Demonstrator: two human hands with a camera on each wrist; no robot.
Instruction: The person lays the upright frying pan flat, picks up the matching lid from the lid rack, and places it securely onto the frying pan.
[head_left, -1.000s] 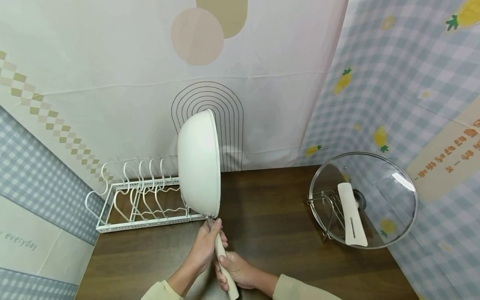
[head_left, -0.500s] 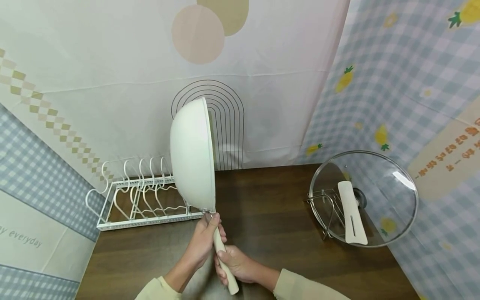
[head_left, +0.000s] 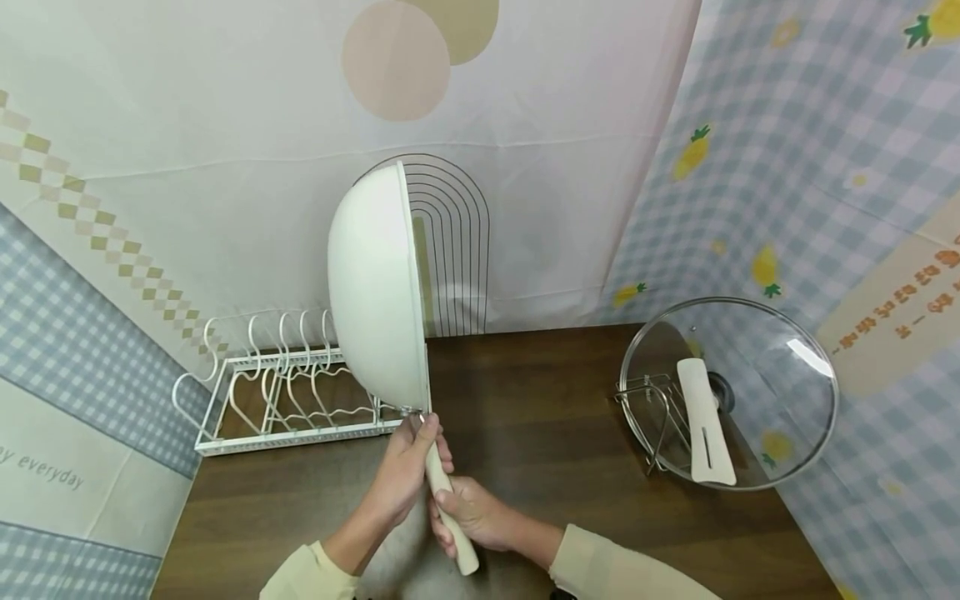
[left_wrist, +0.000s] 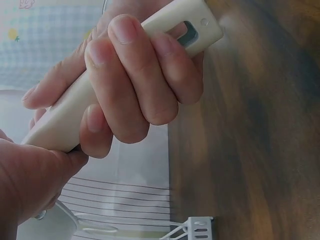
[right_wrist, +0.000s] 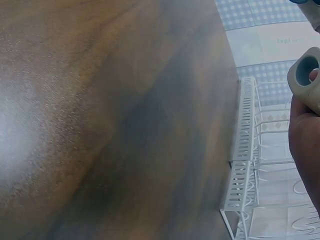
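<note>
A deep white wok (head_left: 375, 292) stands on its side, its opening facing right and its rounded base facing left over the right end of the white wire rack (head_left: 292, 432). Whether it touches the rack cannot be made out. My left hand (head_left: 405, 468) grips the cream handle (head_left: 463, 552) close to the wok, thumb along its top. Lower down, my right hand (head_left: 476, 515) holds the same handle near its tail end. In the left wrist view, the right hand's fingers (left_wrist: 137, 85) curl round the handle, beside its hanging slot.
On the right, a large glass lid (head_left: 780, 400) with a cream grip (head_left: 705, 425) leans upright in a small metal wire stand (head_left: 660, 417). Patterned cloth (head_left: 562, 208) hangs behind the brown wooden table (head_left: 540, 400) and at both sides. Several hoops line the rack's left part.
The wok has risen and shifted somewhat left, covering more of the rack's right end. Both hands have moved slightly upward in the view with the handle, keeping their grip.
</note>
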